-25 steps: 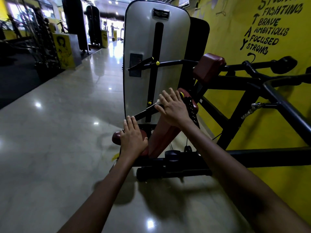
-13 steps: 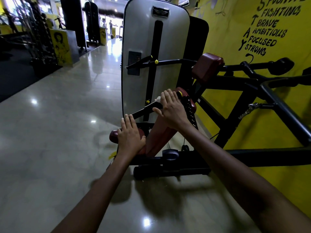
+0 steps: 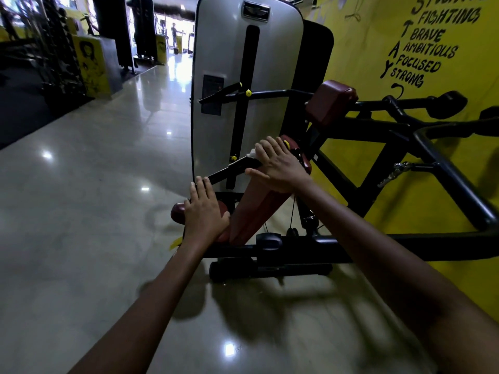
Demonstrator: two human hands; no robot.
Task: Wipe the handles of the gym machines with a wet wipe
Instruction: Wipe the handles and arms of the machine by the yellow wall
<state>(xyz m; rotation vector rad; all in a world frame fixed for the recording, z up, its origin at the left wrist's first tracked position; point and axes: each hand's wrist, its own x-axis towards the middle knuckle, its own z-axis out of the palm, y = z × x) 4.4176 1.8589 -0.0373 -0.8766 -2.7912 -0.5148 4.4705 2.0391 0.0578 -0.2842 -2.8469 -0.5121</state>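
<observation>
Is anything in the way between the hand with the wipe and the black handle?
No, nothing visible. The right hand already presses the white wipe onto the black handle. The left hand rests lower, on the red pad, clear of it.

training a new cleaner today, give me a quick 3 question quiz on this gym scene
1. True or false: the right hand has a white wipe under its fingers.
2. What does the left hand rest on? A) the maroon seat pad B) the yellow wall C) the floor
3. Fill in: the wipe sits against a black ____ on the machine.

Key: 1 true; 2 A; 3 handle
</observation>
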